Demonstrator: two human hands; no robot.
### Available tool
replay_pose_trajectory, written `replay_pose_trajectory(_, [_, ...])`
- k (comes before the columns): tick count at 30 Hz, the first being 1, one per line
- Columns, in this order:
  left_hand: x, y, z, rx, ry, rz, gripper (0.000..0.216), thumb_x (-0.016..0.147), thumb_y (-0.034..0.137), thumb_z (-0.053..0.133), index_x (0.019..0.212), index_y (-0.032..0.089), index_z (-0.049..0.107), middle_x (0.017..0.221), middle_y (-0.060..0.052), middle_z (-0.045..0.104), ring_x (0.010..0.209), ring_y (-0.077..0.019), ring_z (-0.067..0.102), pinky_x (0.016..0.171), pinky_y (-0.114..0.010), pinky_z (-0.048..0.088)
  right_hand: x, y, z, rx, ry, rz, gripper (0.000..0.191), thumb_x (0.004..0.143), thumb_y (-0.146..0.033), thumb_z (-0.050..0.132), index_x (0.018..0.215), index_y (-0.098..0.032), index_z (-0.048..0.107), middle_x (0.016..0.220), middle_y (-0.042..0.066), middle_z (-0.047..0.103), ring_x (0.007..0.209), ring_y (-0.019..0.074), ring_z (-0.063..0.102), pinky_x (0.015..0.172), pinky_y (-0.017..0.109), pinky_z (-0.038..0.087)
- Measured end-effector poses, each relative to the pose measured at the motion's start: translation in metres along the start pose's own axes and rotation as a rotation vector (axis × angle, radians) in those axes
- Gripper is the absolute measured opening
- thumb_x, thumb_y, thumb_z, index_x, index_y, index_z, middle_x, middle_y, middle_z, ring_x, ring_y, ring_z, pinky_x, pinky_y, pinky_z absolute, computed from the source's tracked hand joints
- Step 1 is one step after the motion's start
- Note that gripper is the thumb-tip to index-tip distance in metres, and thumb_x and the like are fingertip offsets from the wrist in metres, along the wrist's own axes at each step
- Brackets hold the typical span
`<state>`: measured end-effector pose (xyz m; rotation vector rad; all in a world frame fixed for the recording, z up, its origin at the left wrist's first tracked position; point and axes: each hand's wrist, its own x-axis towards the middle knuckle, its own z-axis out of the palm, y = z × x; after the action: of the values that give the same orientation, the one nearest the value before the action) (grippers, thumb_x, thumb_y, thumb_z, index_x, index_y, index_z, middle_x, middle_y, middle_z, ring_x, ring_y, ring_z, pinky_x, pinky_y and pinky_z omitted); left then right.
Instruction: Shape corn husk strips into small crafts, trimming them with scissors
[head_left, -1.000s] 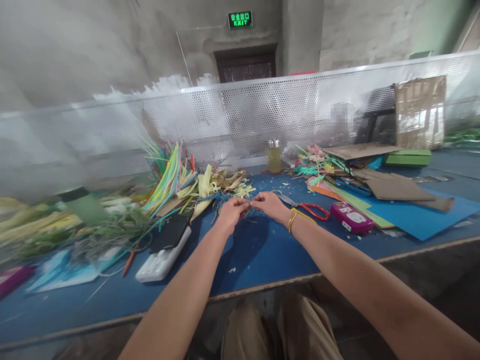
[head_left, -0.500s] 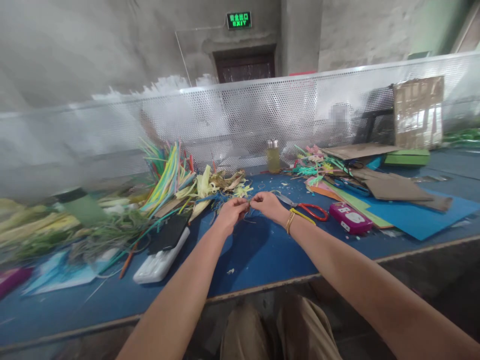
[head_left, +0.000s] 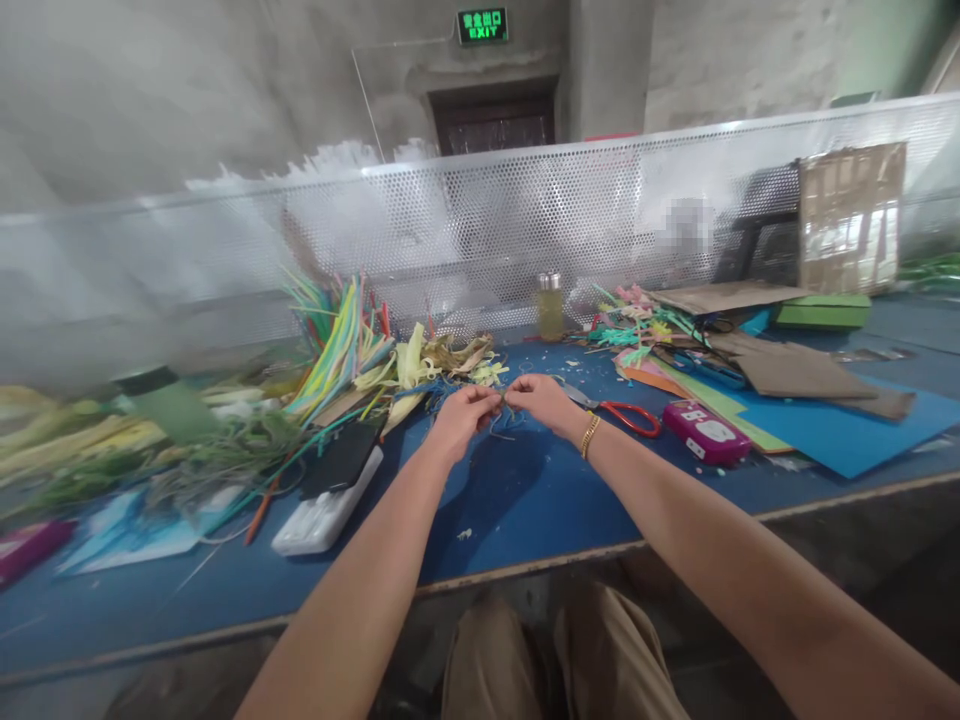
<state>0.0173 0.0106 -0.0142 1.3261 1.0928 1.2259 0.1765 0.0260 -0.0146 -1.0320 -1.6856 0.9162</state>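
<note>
Above the blue table my left hand (head_left: pixel 469 412) and my right hand (head_left: pixel 541 400) meet almost fingertip to fingertip. Both are closed in a pinch on a thin strand (head_left: pixel 504 432), whose loose end curls below the fingers; its material is too small to make out. Just behind the left hand lie dried corn husks (head_left: pixel 412 362) and a tangle of blue string (head_left: pixel 439 398). Scissors with red handles (head_left: pixel 634 420) rest to the right, partly covered by my right hand and wrist.
On the left are colourful pipe cleaners (head_left: pixel 341 350), a black phone (head_left: pixel 341 460) on a white case (head_left: pixel 330 525), and a green bottle (head_left: pixel 165 405). A glass jar (head_left: pixel 550 308) stands behind. Rightward lie a purple box (head_left: pixel 705 432), blue paper (head_left: pixel 862 445) and cardboard (head_left: pixel 795 368).
The view has shifted slightly. Both hands remain pinched together, with the right fingers turned a little; the curling strand below them shows more clearly now.
</note>
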Motion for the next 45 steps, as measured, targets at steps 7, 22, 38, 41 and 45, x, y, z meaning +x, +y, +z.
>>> replay_pose_trajectory(7, [0.001, 0.000, -0.003, 0.101, 0.010, 0.046, 0.025, 0.058, 0.032, 0.077, 0.071, 0.015, 0.066, 0.064, -0.003, 0.064, 0.059, -0.0118, 0.054, 0.057, -0.024, 0.038, 0.000, 0.002, -0.001, -0.041, 0.005, -0.072, 0.018, 0.069, -0.031, 0.062, 0.074, -0.014, 0.067, 0.072, 0.002, 0.065, 0.067, 0.0120, 0.055, 0.065, 0.024, 0.041])
replay_pose_trajectory(22, [0.000, 0.001, -0.006, 0.256, 0.004, 0.100, 0.021, 0.065, 0.036, 0.070, 0.067, 0.016, 0.063, 0.058, 0.001, 0.056, 0.052, -0.0098, 0.042, 0.053, -0.024, 0.030, 0.002, 0.009, 0.004, -0.031, -0.001, -0.034, 0.019, 0.068, -0.032, 0.058, 0.070, -0.014, 0.062, 0.063, -0.002, 0.056, 0.059, 0.0095, 0.045, 0.058, 0.023, 0.036])
replay_pose_trajectory(38, [-0.007, 0.011, -0.004, -0.163, -0.258, -0.066, 0.032, 0.054, 0.033, 0.083, 0.064, 0.015, 0.058, 0.063, 0.000, 0.051, 0.057, -0.0085, 0.045, 0.052, -0.022, 0.033, -0.003, -0.004, 0.002, 0.355, -0.263, 0.080, 0.011, 0.067, -0.023, 0.054, 0.058, -0.018, 0.051, 0.054, -0.004, 0.049, 0.051, 0.0083, 0.041, 0.054, 0.021, 0.036])
replay_pose_trajectory(41, [-0.008, 0.014, -0.005, -0.245, -0.262, -0.123, 0.031, 0.053, 0.028, 0.083, 0.066, 0.016, 0.058, 0.065, 0.000, 0.052, 0.059, -0.0088, 0.047, 0.052, -0.021, 0.034, -0.004, -0.007, 0.000, 0.405, -0.278, 0.105, 0.011, 0.068, -0.024, 0.055, 0.059, -0.019, 0.050, 0.057, -0.003, 0.051, 0.054, 0.0089, 0.044, 0.057, 0.021, 0.039])
replay_pose_trajectory(45, [-0.009, 0.016, -0.004, -0.241, -0.250, -0.172, 0.029, 0.057, 0.029, 0.081, 0.070, 0.017, 0.058, 0.065, -0.001, 0.054, 0.060, -0.0107, 0.050, 0.050, -0.021, 0.034, -0.005, -0.008, 0.001, 0.335, -0.237, 0.106, 0.013, 0.070, -0.024, 0.053, 0.059, -0.019, 0.049, 0.055, -0.003, 0.049, 0.054, 0.0091, 0.045, 0.056, 0.021, 0.038])
